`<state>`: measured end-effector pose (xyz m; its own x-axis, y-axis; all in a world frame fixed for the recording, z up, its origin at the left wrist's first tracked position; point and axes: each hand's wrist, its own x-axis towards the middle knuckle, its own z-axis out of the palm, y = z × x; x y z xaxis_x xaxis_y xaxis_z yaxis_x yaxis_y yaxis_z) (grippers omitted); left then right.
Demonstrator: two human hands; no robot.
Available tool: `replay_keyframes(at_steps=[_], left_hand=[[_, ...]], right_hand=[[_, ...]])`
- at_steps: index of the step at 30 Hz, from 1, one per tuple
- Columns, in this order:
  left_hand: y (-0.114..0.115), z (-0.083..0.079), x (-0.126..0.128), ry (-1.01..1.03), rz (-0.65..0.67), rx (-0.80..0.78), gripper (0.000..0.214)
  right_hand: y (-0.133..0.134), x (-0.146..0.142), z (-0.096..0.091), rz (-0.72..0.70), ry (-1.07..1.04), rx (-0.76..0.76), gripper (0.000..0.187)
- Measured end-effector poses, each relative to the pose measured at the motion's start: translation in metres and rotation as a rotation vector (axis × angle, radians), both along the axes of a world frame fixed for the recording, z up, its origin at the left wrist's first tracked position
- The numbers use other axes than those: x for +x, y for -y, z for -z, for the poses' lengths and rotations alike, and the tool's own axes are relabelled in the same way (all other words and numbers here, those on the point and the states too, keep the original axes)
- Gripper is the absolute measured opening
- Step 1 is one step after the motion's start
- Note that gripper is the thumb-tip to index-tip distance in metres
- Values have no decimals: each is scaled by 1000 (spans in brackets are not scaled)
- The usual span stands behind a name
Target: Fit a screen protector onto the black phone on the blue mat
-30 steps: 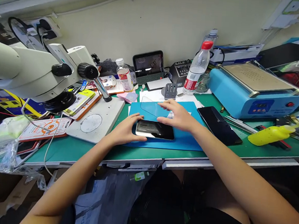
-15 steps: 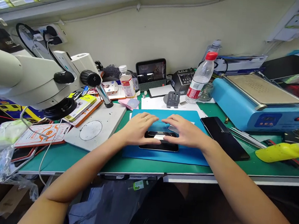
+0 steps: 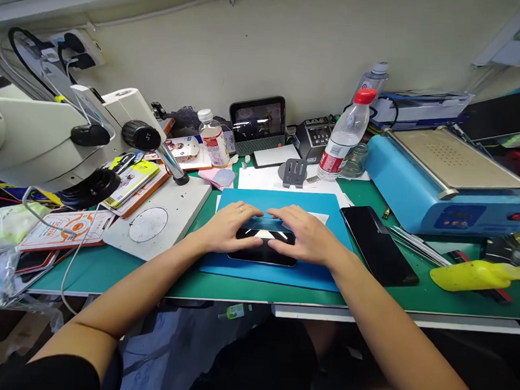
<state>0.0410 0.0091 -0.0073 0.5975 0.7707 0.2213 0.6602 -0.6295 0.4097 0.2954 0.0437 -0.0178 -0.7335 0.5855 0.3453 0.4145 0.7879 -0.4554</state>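
Note:
A dark-screened phone point(image 3: 262, 256) lies flat on the blue mat point(image 3: 307, 277), its screen catching a bright reflection. My left hand point(image 3: 230, 228), with a ring on one finger, is over the phone's left part. Its thumb reaches across the screen while the other fingers stretch beyond the far edge. My right hand point(image 3: 307, 237) mirrors it over the right part. Both hands have thumb and fingers apart, and the thumb tips almost meet above the screen. Whether the thumbs touch the glass I cannot tell. The hands cover the phone's far corners.
A larger black phone-like slab point(image 3: 378, 248) lies right of the mat, near a yellow squeeze bottle point(image 3: 472, 275) and metal tools point(image 3: 417, 244). A blue heating plate machine point(image 3: 448, 184) stands behind. To the left is a microscope point(image 3: 36, 144); bottles point(image 3: 346, 138) and a phone stand point(image 3: 294, 173) are at the back.
The view has shifted, so the bench things appear farther left. Both hands stay over the phone with nearly the same finger spread; the right thumb points slightly more toward the near side.

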Motion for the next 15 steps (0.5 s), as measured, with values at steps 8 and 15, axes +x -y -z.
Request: replay_keyframes(at_steps=[8, 15], left_hand=[[7, 0, -6, 30, -31, 38, 49], [2, 8, -11, 94, -21, 68, 47]], right_hand=[[4, -5, 11, 81, -90, 18, 61], [-2, -4, 15, 162, -112, 73, 65]])
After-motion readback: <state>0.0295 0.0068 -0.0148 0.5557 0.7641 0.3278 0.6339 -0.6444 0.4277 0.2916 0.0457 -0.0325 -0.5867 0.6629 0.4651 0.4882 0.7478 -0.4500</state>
